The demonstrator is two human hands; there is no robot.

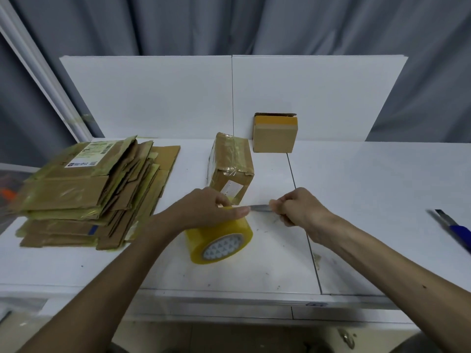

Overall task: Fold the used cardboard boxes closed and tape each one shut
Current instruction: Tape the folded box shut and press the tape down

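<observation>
A thick yellow tape roll [221, 240] lies on the white table near the middle front. My left hand [206, 210] rests on top of the roll and grips it. My right hand [298, 207] pinches the free end of the tape, and a short strip [260, 208] stretches between the two hands. Just behind the roll stands a taped cardboard box [230, 165] with a white label. A second closed box [275, 133] with a yellow tape band stands farther back against the white panel.
A pile of several flattened cardboard boxes [86, 192] fills the left of the table [382, 189]. A utility knife [453, 229] with a blue handle lies at the right edge. White panels [318, 98] stand upright behind the table, grey curtains beyond them.
</observation>
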